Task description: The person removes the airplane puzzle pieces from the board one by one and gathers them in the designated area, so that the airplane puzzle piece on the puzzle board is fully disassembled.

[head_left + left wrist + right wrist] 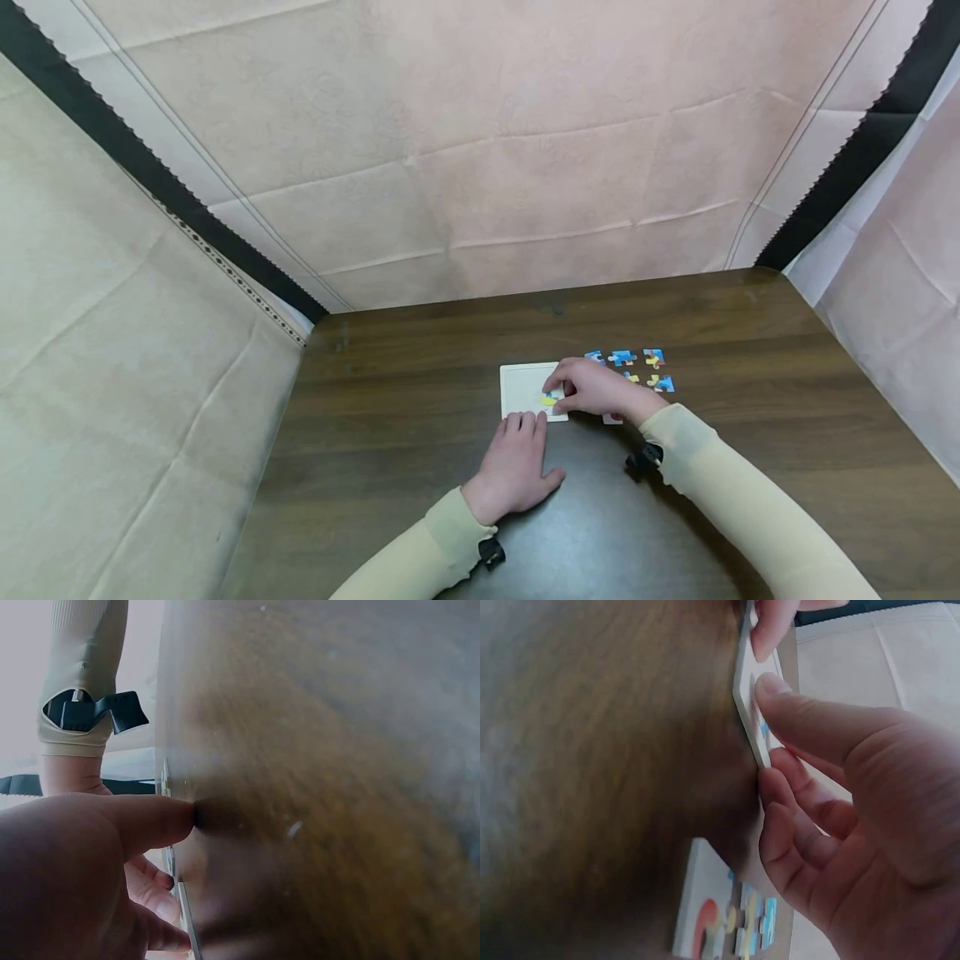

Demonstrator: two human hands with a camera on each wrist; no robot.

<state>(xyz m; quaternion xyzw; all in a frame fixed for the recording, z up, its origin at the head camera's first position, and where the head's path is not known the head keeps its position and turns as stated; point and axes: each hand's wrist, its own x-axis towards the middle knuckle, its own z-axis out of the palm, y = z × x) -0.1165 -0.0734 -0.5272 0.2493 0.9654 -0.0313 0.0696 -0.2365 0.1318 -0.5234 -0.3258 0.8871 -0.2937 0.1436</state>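
Observation:
A shallow white puzzle tray lies flat on the table. My right hand reaches over its right side, thumb and curled fingers about a yellow-and-blue jigsaw piece at the tray's lower right corner. Seen from the right wrist, the thumb presses by a bit of blue print on the tray, while the other fingers curl at its edge. Fingertips of my left hand rest on the tray's near edge, fingers straight and thumb spread out on the table. The right fingers partly hide the piece.
Several loose jigsaw pieces lie in rows right of the tray, some covered by the right hand. One piece sits nearer, below the right wrist. The brown wooden table meets pale fabric walls at its back and sides.

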